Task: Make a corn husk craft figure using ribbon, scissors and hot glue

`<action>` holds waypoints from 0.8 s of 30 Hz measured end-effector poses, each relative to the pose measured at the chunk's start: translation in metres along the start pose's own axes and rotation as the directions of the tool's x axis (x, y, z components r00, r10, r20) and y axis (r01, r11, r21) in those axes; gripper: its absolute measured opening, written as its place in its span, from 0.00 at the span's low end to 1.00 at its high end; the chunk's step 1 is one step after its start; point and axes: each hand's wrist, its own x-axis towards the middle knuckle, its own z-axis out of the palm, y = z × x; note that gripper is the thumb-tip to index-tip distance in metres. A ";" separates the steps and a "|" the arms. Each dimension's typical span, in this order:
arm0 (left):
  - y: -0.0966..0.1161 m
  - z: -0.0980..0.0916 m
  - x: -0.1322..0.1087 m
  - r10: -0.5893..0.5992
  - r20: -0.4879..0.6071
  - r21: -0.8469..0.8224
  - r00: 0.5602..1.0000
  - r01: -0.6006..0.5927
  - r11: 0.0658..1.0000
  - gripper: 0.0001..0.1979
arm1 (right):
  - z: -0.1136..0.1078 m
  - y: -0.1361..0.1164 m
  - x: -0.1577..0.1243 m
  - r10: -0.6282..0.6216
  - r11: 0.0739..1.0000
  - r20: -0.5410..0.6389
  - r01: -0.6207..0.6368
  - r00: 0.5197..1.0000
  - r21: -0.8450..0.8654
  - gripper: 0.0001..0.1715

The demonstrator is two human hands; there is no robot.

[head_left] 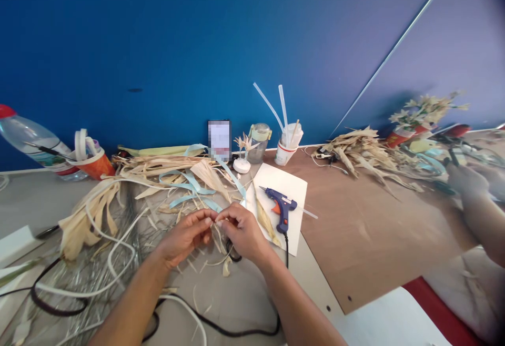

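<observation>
My left hand (192,233) and my right hand (241,229) meet over the middle of the table. Thumb and fingers are pinched together on both, tip to tip, on a small pale strip that looks like dried corn husk; most of it is hidden by the fingers. Loose corn husks (158,164) and light blue ribbon (189,183) lie just beyond my hands. To the right, a blue hot glue gun (281,206) with an orange trigger rests on a white sheet (298,177), beside a folded husk piece (265,217).
Behind stand a phone (220,138), a husk flower on a white base (242,164), a jar (259,141) and a cup with glue sticks (284,154). White cable (114,262) loops at left near a bottle (35,135). Another person's hands (469,180) work at far right, blurred.
</observation>
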 end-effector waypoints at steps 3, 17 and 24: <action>0.001 0.000 -0.001 -0.021 0.050 -0.013 0.999 0.022 1.000 0.13 | 0.001 0.001 0.000 0.004 1.000 -0.003 -0.004 1.000 0.019 0.08; -0.002 0.001 0.002 -0.070 0.041 -0.087 0.997 0.073 0.994 0.11 | -0.001 0.001 0.002 0.080 0.985 0.042 -0.085 0.996 0.153 0.06; 0.002 0.001 0.000 -0.078 0.069 -0.035 0.995 0.081 0.996 0.12 | -0.005 -0.001 0.001 -0.110 0.992 0.010 0.110 0.994 -0.063 0.09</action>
